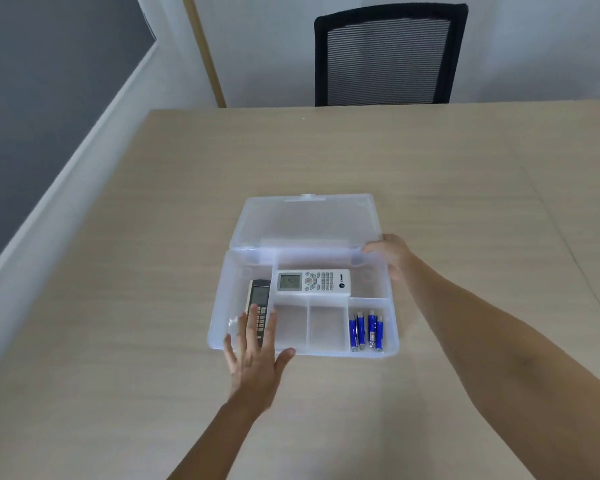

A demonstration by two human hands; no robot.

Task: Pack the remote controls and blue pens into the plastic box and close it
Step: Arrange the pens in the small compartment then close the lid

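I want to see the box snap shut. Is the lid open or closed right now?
Open. The lid lies tipped back behind the box, and you can see the remotes and pens inside.

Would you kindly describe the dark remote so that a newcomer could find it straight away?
Start at the clear plastic box open on the wooden table. In its tall left compartment lies the dark remote, lengthwise, partly under the left hand. Unlike the white remote lying crosswise beside it, it is black and narrow.
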